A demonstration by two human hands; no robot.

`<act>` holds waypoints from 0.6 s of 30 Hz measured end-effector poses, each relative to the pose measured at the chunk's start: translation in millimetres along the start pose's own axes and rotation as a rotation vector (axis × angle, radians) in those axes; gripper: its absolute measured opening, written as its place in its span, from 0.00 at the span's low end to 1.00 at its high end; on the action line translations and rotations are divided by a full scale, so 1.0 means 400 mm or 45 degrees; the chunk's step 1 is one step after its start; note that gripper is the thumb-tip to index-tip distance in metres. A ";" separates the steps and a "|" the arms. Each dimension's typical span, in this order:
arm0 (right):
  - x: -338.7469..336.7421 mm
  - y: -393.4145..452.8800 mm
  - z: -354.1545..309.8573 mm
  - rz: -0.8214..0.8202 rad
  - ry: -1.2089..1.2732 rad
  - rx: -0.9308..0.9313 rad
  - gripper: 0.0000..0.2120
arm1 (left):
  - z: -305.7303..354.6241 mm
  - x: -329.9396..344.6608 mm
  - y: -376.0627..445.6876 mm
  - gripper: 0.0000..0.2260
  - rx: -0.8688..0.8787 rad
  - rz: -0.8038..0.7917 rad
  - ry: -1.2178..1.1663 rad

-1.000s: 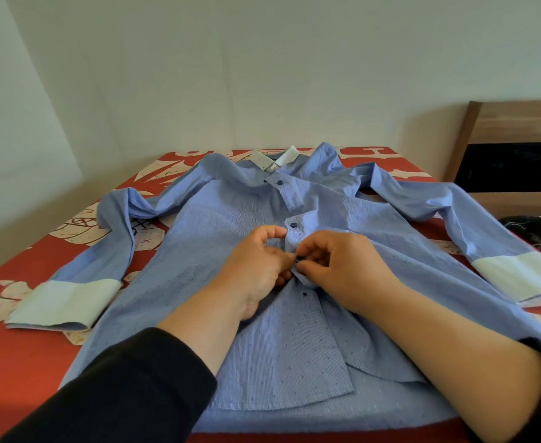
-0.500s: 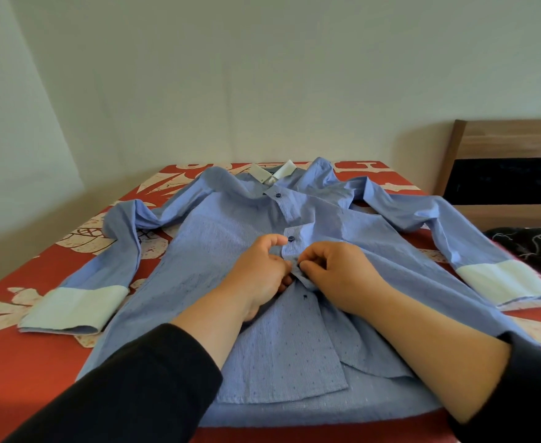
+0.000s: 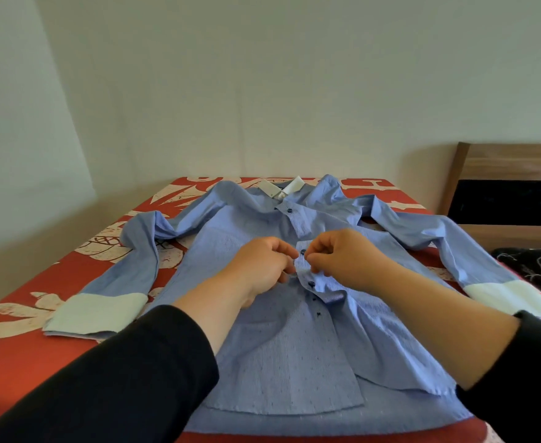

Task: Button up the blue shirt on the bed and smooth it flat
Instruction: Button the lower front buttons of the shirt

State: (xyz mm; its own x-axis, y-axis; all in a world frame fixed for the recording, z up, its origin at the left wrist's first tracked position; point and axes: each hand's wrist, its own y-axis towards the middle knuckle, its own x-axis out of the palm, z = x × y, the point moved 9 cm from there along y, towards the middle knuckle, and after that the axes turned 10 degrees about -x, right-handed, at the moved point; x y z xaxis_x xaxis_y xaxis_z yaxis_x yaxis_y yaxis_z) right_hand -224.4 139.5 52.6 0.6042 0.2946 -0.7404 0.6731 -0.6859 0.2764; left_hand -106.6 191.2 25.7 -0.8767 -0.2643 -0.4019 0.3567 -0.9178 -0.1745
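Now, mid-placket work on the blue shirt [image 3: 282, 356], spread front-up across the red patterned bed [image 3: 29, 366], collar toward the far wall, sleeves flung out to either side. Left hand [image 3: 259, 270] curled, fingertips pressed together on the placket edge just left of a dark button [image 3: 302, 251]; right hand [image 3: 342, 257] likewise pinching the overlapping strip from the other side. Both hands touching the fabric, nearly meeting over the button line. Collar button [image 3: 289, 210] apparently fastened; another button [image 3: 311, 284] just below the pinch looks through its hole, though hard to be sure. Lower front lies loose and open, so probably under halfway.

To do this step well: keep the two edges level before pushing anything through. Hold the buttonhole taut between thumb and forefinger, tilt the button edge-on, feed it under and up. Avoid dragging the whole front sideways, which would add to the bunching on the right panel. Check alignment against the fastened button above, to avoid skipping a hole. Leave smoothing until the bottom hem is closed.
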 end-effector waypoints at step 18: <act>0.048 0.245 -0.030 -0.046 -0.057 -0.004 0.08 | 0.045 -0.137 0.132 0.08 -0.004 0.074 0.135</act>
State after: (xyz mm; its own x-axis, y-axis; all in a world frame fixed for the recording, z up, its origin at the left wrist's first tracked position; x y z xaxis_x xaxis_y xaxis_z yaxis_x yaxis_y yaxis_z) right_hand -141.7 86.0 73.0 0.5599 0.2890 -0.7765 0.6955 -0.6733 0.2509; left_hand -45.5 152.0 54.7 -0.8156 -0.2839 -0.5042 0.4069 -0.9009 -0.1508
